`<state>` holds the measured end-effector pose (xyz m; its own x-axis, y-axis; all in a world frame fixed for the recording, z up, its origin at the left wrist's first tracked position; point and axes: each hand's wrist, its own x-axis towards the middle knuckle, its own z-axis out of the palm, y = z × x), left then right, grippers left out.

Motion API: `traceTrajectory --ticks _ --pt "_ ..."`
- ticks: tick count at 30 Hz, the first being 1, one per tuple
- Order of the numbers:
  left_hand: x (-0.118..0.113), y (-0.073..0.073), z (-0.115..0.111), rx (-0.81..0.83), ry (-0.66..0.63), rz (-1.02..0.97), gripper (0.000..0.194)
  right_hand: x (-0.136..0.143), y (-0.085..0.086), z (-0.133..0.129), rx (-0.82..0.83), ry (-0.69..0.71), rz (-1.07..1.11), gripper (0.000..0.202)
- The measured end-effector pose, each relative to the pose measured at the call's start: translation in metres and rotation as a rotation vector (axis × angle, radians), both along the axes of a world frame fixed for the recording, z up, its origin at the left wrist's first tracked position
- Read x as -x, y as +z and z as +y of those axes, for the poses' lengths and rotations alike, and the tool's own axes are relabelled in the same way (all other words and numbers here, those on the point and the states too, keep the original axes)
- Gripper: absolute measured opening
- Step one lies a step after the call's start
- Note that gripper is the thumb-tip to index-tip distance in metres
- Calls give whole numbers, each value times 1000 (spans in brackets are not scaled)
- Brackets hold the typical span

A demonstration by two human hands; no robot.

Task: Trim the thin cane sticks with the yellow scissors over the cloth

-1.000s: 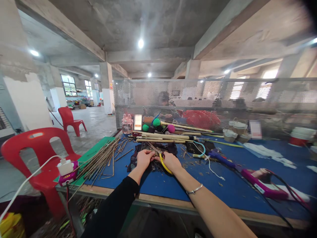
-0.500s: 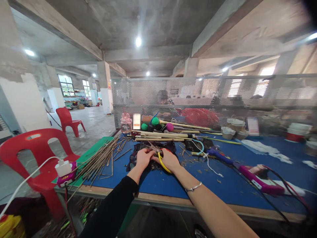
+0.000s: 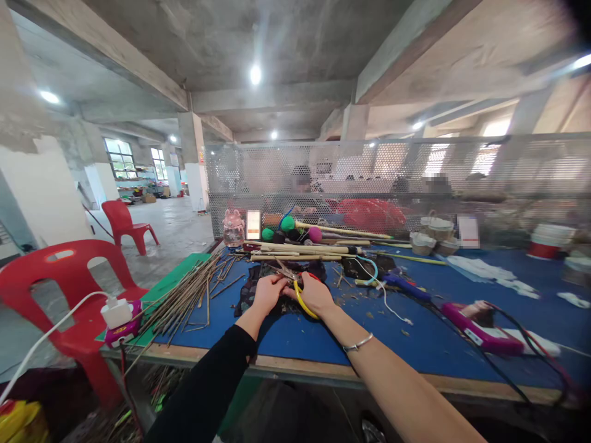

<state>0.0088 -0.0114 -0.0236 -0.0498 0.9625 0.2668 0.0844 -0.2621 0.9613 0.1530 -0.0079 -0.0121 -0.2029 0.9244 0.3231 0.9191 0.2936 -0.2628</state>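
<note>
My right hand (image 3: 316, 296) is closed around scissors (image 3: 301, 301) with yellow handles, whose parted metal blades point up and to the left. Close beside it, my left hand (image 3: 268, 295) has its thumb and fingers pinched together near the blades. Whatever lies between those fingertips is too small and covered to make out. Both hands are over a crumpled dark cloth (image 3: 246, 294) on the blue tabletop (image 3: 281, 341). To the left of the hands lies a loose pile of thin brown sticks (image 3: 191, 289).
Behind the cloth lie pale rods (image 3: 305, 250) and sticks with green and magenta ball ends (image 3: 315, 234). A blue-handled tool (image 3: 406, 287) and a purple power strip (image 3: 480, 329) with cables are on the right. A perforated metal screen (image 3: 369, 166) stands at the back; a red chair (image 3: 69, 264) is left.
The view has shifted slightly. Both hands stay together over the cloth, with the scissors still in my right hand and little visible movement of the fingers.
</note>
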Motion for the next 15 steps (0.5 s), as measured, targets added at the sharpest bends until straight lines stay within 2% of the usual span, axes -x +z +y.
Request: traceTrajectory --ticks 8,11,15 --pt "0 2 -1 24 65 -38 16 1 1 1 120 -22 -11 61" --pt "0 -1 2 68 92 -71 15 0 1 2 124 -32 -28 60" --pt "0 -5 7 95 135 -125 22 0 0 2 88 -45 -46 59"
